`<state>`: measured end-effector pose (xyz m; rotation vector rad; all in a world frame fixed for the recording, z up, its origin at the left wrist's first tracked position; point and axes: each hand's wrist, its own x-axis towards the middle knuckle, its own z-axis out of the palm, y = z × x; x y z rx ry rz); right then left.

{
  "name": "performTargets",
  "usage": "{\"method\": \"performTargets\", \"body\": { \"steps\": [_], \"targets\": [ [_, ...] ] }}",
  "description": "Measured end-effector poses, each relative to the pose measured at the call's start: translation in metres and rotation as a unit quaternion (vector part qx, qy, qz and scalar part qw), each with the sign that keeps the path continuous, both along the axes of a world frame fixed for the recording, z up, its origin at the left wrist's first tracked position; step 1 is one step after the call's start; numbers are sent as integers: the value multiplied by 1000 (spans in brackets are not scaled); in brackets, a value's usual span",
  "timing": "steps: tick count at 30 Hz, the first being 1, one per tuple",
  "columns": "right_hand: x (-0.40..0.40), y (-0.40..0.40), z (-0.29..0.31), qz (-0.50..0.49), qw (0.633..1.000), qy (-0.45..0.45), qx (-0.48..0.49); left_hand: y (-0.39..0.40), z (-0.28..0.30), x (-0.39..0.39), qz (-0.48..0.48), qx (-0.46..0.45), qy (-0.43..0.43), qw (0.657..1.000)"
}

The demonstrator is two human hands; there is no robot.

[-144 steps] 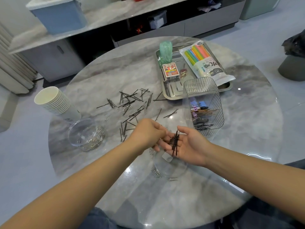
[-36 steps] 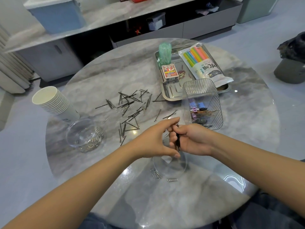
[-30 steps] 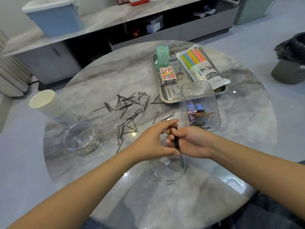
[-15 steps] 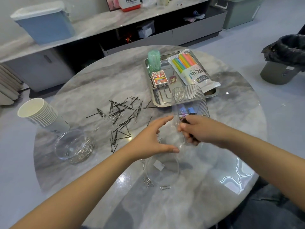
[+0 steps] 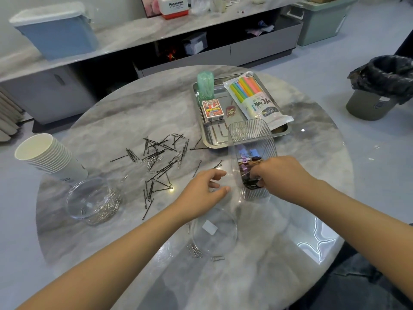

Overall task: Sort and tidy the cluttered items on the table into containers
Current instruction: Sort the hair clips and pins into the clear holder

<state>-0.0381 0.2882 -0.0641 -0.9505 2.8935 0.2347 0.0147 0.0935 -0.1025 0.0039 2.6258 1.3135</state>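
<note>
Inside ribbed bin (image 5: 251, 133): right hand (image 5: 281, 173) fingers curled around hairpins (image 5: 251, 183); left hand (image 5: 201, 193) relaxed.

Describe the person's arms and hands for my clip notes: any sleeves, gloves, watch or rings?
Both forearms are bare right to the frame's lower edge, with no sleeve in view. The left hand and the right hand wear no gloves. No watch, bracelet or ring shows on either wrist or on the visible fingers.

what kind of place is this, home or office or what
Most likely a home living or dining room: a round marble-look table, a long low cabinet with household clutter along the wall, and a lined bin on the floor.
</note>
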Motion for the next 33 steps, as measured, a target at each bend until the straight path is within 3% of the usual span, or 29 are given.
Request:
{"method": "performTargets", "body": {
  "steps": [3,7,13,20,22,25,29,33],
  "targets": [
    [2,-4,4,1,999,15,-48,-6,-3,-6,42,-28,15,999],
    [7,-22,14,19,993,32,-112,-20,-13,-18,94,-129,35,987],
    [6,-47,14,23,988,-12,-155,-30,-33,-45,163,-207,-18,964],
    [3,-59,7,-3,988,-40,-151,-10,-30,-72,164,-160,-16,973],
    [3,-61,6,-11,988,-40,-147,-6,-26,-78,139,-172,-31,975],
    [3,-63,7,-25,989,-43,-143,-1,-18,-81,55,-268,-48,961],
    [5,-65,8,-48,987,-56,-140,3,-22,-76,-92,-438,-2,894],
    [9,-66,12,-62,983,-80,-156,-2,-26,-67,-123,-499,11,858]
  ]
}}
